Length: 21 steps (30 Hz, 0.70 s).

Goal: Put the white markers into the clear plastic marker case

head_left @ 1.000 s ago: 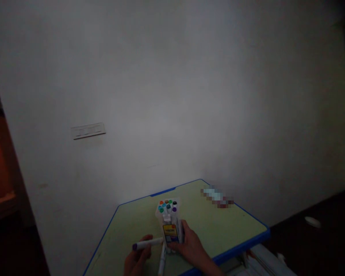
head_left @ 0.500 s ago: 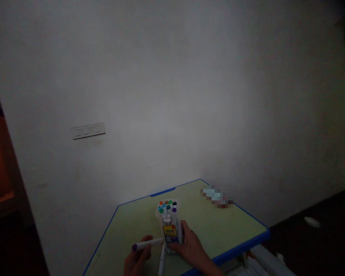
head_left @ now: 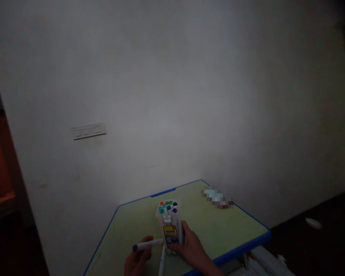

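Between the fingers of my left hand (head_left: 138,258) is a white marker (head_left: 153,243) with a purple end pointing left. Its other end reaches the side of a clear plastic marker case (head_left: 158,216). My right hand (head_left: 189,245) is wrapped round the lower right of that case, thumb and fingers on either side. Several markers with orange, brown, green, blue, black and purple ends stand in it, and a yellow and dark label (head_left: 170,232) is on its front. Another white marker (head_left: 161,262) lies on the table just below the case, between my hands.
The pale green table (head_left: 224,226) has a blue edge and stands against a grey wall (head_left: 172,96). A blurred-out item (head_left: 215,196) lies at its far right. Papers or books (head_left: 264,260) show under the right edge. A white object (head_left: 313,223) is on the dark floor.
Hardly anything differs. Both hands, the marker and the case keep their places, with only a very slight shift of the whole view.
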Available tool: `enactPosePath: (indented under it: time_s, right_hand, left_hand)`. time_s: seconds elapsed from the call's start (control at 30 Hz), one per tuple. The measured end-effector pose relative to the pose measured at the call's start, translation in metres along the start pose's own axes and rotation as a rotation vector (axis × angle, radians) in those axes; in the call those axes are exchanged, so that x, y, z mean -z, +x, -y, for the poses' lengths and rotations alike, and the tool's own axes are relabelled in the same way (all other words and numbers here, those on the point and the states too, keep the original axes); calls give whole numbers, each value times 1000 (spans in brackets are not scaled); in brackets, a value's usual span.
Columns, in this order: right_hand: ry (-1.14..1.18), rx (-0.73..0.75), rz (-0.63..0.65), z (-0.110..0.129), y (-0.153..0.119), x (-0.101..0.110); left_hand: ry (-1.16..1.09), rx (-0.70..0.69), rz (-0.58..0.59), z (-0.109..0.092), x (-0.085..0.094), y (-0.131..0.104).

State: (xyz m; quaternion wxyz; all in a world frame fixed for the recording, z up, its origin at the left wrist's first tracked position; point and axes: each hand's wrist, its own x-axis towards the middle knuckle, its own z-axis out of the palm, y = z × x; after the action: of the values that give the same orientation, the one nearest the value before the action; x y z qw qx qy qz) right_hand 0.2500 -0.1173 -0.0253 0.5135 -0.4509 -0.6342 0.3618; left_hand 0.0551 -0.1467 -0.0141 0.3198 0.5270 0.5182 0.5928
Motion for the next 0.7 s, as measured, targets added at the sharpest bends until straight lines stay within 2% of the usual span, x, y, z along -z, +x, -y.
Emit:
enactPosePath:
  time_s: [0.27,0.4,0.57,0.7]
  right_hand:
    - [-17,-17,7,7,-2,2]
    - [-18,-23,4,4,-1,1]
    - [3,-2,19,2,0,0]
    - [-7,-13,18,3,-1,1]
  left_hand:
    - [29,-18,-45,-9,-3,-4]
    - [11,-21,-61,-4,-4,-4]
    - [-16,-7,-20,6,-2,1]
    - [-68,-18,-3,6,-2,1]
